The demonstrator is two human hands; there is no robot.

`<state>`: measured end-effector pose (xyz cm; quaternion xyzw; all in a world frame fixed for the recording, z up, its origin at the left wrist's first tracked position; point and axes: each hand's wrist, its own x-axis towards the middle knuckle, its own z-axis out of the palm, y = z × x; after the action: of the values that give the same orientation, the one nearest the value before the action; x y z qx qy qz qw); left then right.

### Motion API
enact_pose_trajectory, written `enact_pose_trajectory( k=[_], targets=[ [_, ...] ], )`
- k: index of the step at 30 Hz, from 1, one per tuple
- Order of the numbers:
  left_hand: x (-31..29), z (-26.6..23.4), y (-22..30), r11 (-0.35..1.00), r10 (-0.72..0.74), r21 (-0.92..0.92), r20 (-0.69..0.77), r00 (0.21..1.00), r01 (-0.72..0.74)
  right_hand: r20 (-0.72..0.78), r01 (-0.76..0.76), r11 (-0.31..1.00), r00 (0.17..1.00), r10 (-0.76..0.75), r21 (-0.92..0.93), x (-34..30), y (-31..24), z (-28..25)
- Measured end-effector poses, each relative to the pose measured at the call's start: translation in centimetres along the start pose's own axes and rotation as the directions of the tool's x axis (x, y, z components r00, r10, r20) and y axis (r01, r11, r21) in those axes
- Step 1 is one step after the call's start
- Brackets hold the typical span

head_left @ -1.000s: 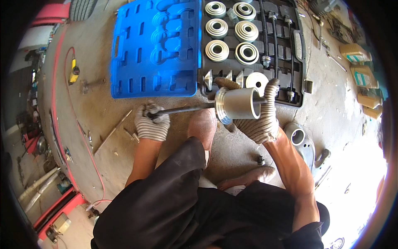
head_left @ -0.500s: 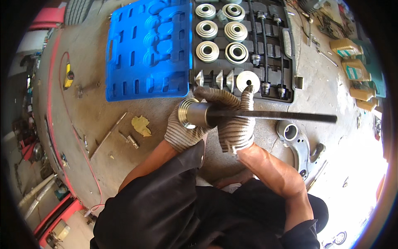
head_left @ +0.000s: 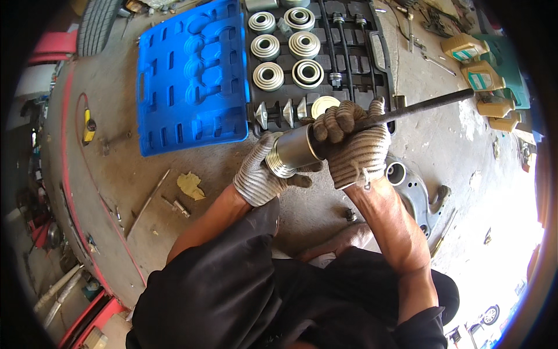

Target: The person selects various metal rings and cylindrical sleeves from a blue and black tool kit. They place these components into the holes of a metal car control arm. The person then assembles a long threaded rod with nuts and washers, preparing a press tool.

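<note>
In striped work gloves, both my hands hold a threaded-rod assembly over the floor. My left hand [head_left: 256, 173] is wrapped around the stepped end of a steel sleeve [head_left: 295, 152], at its lower left. The black threaded rod [head_left: 427, 106] runs out of the sleeve's other end, up to the right. With its fingers curled, my right hand [head_left: 361, 142] grips the rod close beside the sleeve. Whatever sits inside its fingers at the sleeve's mouth is hidden. Just beyond stands an open tool case, with stepped steel rings [head_left: 268, 76] in its black tray [head_left: 381, 87].
The case's blue lid [head_left: 160, 110] lies folded out to the left. A metal control arm [head_left: 419, 200] rests on the floor at right. Tan bottles [head_left: 482, 75] stand farther right. Tools, a yellow leaf [head_left: 190, 186] and a red hose [head_left: 125, 241] lie left.
The rod's free end has swung upward, so the assembly now tilts up to the right. My right hand's fingers have curled around the rod. The whole view has shifted slightly.
</note>
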<state>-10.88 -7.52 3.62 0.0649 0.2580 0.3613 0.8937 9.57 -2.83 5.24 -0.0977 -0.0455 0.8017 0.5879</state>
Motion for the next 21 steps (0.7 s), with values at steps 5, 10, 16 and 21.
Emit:
enact_pose_trajectory(
  k=[5, 10, 16, 21],
  targets=[
    [2.3, -1.0, -0.3, 0.945, -0.091, -0.294, 0.19, 0.977, 0.145, -0.126, 0.11, 0.884, 0.974, -0.186, -0.454, -2.4, 0.6, 0.0],
    [3.2, 0.4, 0.7, 0.976, -0.094, -0.178, 0.175, 0.98, 0.125, 0.111, 0.135, 0.557, 0.991, -0.076, -0.819, -5.0, -2.2, 1.7],
    [4.4, 2.1, 0.7, 0.982, -0.125, -0.147, -0.05, 0.991, 0.117, 0.02, 0.021, 0.033, 0.999, -0.032, -0.999, -5.2, -5.2, 1.1],
    [6.5, 2.6, -1.0, 0.977, -0.134, 0.145, -0.15, 0.979, 0.156, -0.163, -0.111, 0.244, 0.965, -0.206, -0.963, -7.3, -5.3, 0.1]
  ],
)
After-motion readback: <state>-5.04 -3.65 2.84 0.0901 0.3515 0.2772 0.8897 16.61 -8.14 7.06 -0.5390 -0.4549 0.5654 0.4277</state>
